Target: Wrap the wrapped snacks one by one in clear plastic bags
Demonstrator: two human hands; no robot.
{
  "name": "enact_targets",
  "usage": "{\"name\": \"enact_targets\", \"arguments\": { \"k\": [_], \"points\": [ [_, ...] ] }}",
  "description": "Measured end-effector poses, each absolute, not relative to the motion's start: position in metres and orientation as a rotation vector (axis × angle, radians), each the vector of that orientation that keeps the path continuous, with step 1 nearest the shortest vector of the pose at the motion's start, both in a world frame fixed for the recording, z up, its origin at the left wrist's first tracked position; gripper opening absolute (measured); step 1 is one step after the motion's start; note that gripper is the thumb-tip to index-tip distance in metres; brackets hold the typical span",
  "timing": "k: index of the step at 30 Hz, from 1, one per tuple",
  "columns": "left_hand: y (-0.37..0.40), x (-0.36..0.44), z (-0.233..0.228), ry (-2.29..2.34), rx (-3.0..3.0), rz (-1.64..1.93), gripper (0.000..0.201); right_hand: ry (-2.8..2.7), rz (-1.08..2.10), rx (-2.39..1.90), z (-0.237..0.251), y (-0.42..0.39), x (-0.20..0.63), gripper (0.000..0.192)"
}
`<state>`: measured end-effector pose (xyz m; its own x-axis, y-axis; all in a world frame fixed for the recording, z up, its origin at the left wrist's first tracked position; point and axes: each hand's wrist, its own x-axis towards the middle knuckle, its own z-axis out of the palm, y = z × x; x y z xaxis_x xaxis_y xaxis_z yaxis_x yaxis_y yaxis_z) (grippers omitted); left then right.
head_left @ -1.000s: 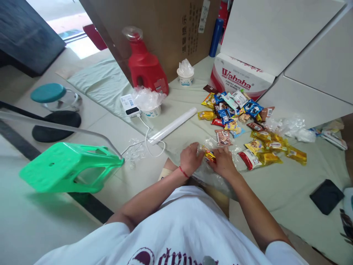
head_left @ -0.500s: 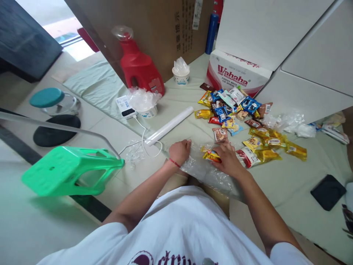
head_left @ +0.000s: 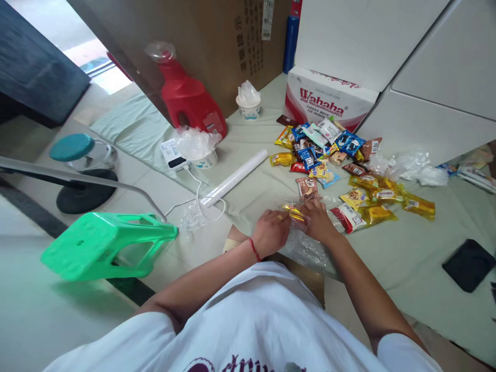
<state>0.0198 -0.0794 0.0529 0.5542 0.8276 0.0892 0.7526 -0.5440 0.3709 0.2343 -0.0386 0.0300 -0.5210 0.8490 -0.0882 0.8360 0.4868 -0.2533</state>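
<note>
Just in front of my body, a yellow-and-red snack packet (head_left: 295, 213) lies under clear plastic film (head_left: 304, 248). My left hand (head_left: 272, 231) is closed on the film at the packet's left side, its fingertips partly hidden. Against the packet's right end, my right hand (head_left: 318, 221) curls its fingers and grips it through the film. A brown snack packet (head_left: 307, 188) rests just beyond the right hand. To the right of that hand lies a red-and-white packet (head_left: 347, 217). A pile of mixed snack packets (head_left: 310, 155) spreads farther back on the cloth.
Yellow snack packets (head_left: 383, 195) and crumpled clear plastic (head_left: 406, 168) lie to the right. A white film roll (head_left: 234, 178), a cable and a paper cup (head_left: 205, 160) sit on the left. Behind stand a red jug (head_left: 194, 101) and a Wahaba box (head_left: 329, 101). A green stool (head_left: 108, 245) lies on its side.
My left hand has moved right, bringing the film's left edge over the yellow packet. My right hand stays at the packet. The view has shifted slightly.
</note>
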Motion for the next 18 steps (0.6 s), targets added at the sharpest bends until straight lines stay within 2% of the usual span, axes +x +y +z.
{"name": "enact_targets", "arguments": {
  "k": [4, 7, 9, 11, 14, 18],
  "points": [
    [-0.059, 0.015, 0.048, 1.76, 2.215, 0.262, 0.039, -2.676, 0.4, -1.524, 0.031, -0.04, 0.237, 0.056],
    [-0.056, -0.001, 0.052, 1.88, 2.1, 0.574, 0.038, -2.706, 0.371, -1.547, 0.034, -0.042, 0.235, 0.053],
    [-0.057, -0.005, 0.062, 1.797, 2.112, 0.848, 0.039, -2.738, 0.353, -1.566, 0.037, -0.043, 0.231, 0.049],
    [-0.058, 0.001, 0.076, 1.494, 2.213, 0.92, 0.043, -2.755, 0.354, -1.602, 0.04, -0.043, 0.227, 0.043],
    [-0.055, 0.026, 0.095, 1.063, 2.372, 0.672, 0.049, -2.717, 0.431, -1.624, 0.045, -0.042, 0.222, 0.044],
    [-0.052, 0.05, 0.097, 1.163, 2.448, 0.249, 0.055, -2.682, 0.594, -1.596, 0.051, -0.038, 0.22, 0.055]
  ]
}}
